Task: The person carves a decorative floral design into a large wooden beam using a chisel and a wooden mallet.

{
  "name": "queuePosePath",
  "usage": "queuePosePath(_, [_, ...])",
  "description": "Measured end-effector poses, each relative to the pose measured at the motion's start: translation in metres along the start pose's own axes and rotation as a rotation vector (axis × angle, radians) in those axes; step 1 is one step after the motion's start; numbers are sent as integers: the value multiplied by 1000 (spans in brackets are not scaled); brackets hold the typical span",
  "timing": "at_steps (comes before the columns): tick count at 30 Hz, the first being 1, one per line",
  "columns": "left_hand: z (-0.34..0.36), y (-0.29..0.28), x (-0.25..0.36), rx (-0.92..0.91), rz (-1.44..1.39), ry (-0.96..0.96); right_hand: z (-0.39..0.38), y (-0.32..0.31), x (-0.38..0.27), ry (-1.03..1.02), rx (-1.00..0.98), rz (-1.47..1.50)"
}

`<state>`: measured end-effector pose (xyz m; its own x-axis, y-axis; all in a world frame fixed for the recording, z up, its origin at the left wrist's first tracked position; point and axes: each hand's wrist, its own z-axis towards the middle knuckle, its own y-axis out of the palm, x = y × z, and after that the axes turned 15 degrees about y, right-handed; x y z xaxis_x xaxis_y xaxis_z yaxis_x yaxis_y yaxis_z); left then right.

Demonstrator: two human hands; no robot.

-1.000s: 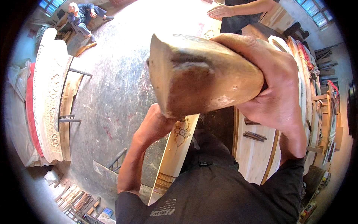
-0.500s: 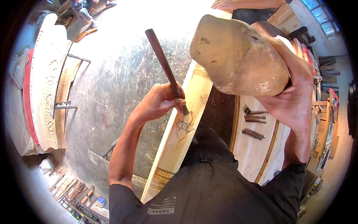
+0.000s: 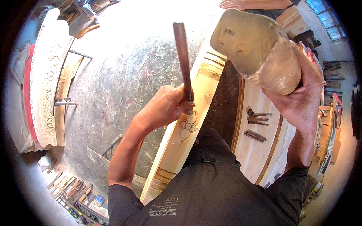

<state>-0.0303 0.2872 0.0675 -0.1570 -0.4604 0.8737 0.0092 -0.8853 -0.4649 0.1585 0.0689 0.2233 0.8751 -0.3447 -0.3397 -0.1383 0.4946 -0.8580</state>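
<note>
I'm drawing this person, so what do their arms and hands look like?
The short sleeves are black, the forearms bare. The left hand and right hand wear no gloves. The shirt, black too, has small pale print.

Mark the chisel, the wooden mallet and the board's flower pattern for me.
Chisel [image 3: 183,56]: head view, on its dark upper shaft.
Wooden mallet [image 3: 256,49]: head view, on its broad head.
Flower pattern [image 3: 187,125]: head view, near its centre.
</note>
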Motion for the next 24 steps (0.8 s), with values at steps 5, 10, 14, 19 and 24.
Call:
queuePosePath(5, [-5, 10, 15, -72, 309, 19, -5, -3, 4, 52, 94, 17])
queuePosePath(10, [-12, 20, 20, -80, 442, 79, -7, -13, -5, 142, 183, 46])
queuePosePath(14, [-15, 21, 20, -86, 467, 170, -8, -22, -21, 223, 200, 28])
queuePosePath(19, [-14, 18, 14, -88, 429, 197, -2, -20, -22, 78, 245, 55])
queuePosePath(24, [-14, 18, 10, -89, 403, 201, -3, -25, -25, 156, 220, 0])
